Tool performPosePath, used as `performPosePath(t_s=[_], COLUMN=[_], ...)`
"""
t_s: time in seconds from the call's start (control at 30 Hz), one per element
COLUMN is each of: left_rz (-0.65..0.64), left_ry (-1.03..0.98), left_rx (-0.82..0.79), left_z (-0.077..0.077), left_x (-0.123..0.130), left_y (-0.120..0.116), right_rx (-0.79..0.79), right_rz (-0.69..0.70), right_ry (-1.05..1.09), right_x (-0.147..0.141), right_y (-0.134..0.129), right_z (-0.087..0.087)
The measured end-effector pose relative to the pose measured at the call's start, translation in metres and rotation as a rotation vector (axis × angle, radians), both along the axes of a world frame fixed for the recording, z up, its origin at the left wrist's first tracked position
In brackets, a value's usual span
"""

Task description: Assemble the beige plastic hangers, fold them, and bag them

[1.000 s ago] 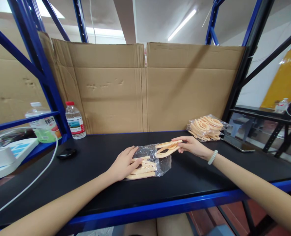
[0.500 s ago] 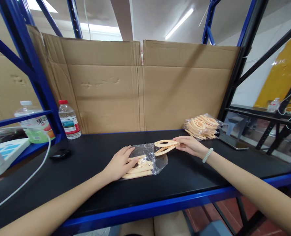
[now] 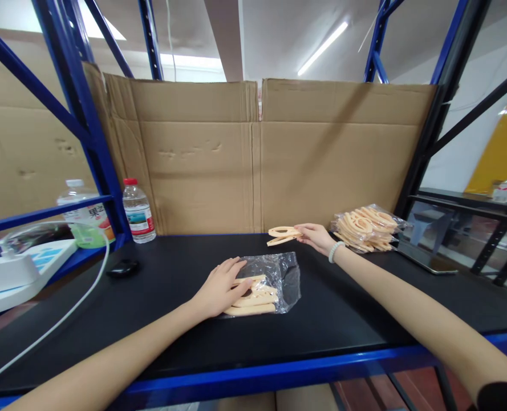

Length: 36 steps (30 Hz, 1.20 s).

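My left hand (image 3: 222,289) lies flat with its fingers stretched over a clear plastic bag (image 3: 291,281) on the black tabletop. Inside the bag are several beige hangers (image 3: 253,302), folded and stacked, partly covered by the hand. Farther back and to the right, my right hand (image 3: 316,237) pinches one end of a beige folded hanger (image 3: 280,234). That hanger has an oval opening, points left and is apart from the bag. A pale bead bracelet (image 3: 335,252) circles my right wrist.
Several bagged beige hangers (image 3: 366,227) are piled at the back right, beside a dark phone-like slab (image 3: 426,260). Left are a black mouse (image 3: 124,268), a red-capped water bottle (image 3: 138,214), a white power strip (image 3: 50,268) and a cable. Cardboard (image 3: 202,165) walls the back.
My right hand has drawn the hanger away from the bag's opening, back across the table. My left hand stays on the bag. The whole view has shifted slightly.
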<state>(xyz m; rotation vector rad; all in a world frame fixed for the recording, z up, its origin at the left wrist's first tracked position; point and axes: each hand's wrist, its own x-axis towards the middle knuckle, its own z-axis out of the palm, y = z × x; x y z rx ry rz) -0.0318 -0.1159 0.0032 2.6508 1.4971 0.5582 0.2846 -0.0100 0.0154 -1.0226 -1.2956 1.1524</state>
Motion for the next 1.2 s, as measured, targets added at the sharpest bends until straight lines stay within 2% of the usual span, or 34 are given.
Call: performPosePath(t_s=[0.13, 0.23, 0.33, 0.43, 0.5, 0.53, 0.57, 0.67, 0.83, 1.03, 1.2], left_rz=[0.013, 0.012, 0.005, -0.001, -0.003, -0.005, -0.006, -0.004, -0.004, -0.015, -0.041], left_ry=[0.015, 0.012, -0.003, -0.025, -0.036, -0.040, -0.043, -0.046, -0.045, -0.068, -0.078], left_rx=[-0.027, -0.044, -0.056, -0.063, -0.062, -0.061, -0.059, -0.050, -0.036, -0.025, -0.028], left_z=[0.003, 0.004, 0.004, 0.003, 0.001, 0.001, 0.000, -0.001, 0.000, -0.002, -0.004], left_x=[0.001, 0.001, 0.001, 0.001, 0.001, 0.000, 0.000, 0.000, 0.000, -0.002, -0.003], left_y=[-0.004, -0.004, -0.004, -0.003, -0.002, -0.002, -0.002, -0.002, -0.004, -0.003, -0.002], right_rx=[0.047, 0.126, 0.219, 0.328, 0.387, 0.419, 0.512, 0.675, 0.691, 0.655, 0.621], right_rz=[0.071, 0.065, 0.030, 0.033, 0.133, 0.237, 0.398, 0.550, 0.606, 0.714, 0.829], right_ry=[-0.168, -0.291, -0.397, -0.485, -0.544, -0.597, -0.747, -1.012, -1.066, -0.986, -1.017], right_x=[-0.024, -0.031, -0.033, -0.034, -0.034, -0.035, -0.035, -0.036, -0.040, -0.055, -0.065], right_y=[0.015, 0.015, 0.002, -0.032, -0.061, -0.075, -0.088, -0.112, -0.107, -0.091, -0.093], right_z=[-0.012, -0.013, -0.004, 0.013, 0.026, 0.032, 0.036, 0.039, 0.029, 0.016, 0.018])
